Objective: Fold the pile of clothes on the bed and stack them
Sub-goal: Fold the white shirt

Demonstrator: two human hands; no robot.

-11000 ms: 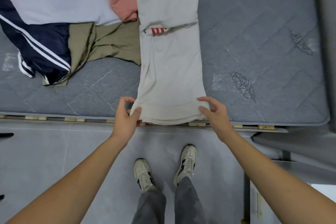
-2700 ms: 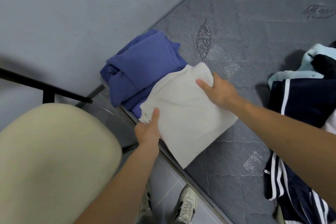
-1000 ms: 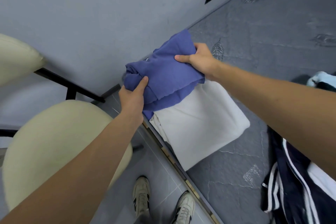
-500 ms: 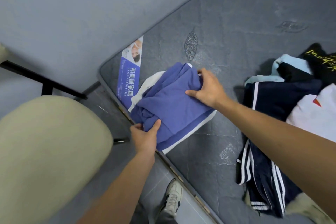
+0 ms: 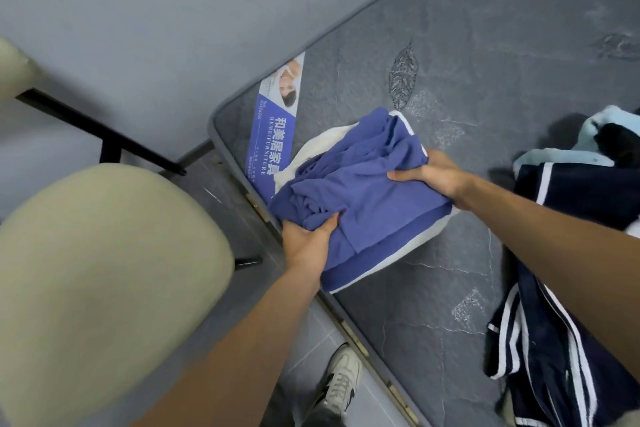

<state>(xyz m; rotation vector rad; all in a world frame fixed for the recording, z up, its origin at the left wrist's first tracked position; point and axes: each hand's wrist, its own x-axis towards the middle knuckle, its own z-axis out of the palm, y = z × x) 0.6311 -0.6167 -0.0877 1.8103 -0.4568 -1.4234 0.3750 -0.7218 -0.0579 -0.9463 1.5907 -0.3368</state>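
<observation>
Both hands grip a blue knit garment (image 5: 367,191).
Left hand (image 5: 306,244) and right hand (image 5: 433,173) clutch it; mattress label (image 5: 275,135) reads "HEMEIFURNITURE".

Folded garment (image 5: 367,198) between left hand (image 5: 304,246) and right hand (image 5: 433,173), on another folded cloth (image 5: 408,246) beneath, clothes pile (image 5: 568,204) beyond right hand, chair (image 5: 104,274) left of left hand

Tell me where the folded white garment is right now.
In the head view the white garment lies at the mattress's near corner by the blue label, mostly covered by the blue garment that both hands hold on top of it.
</observation>
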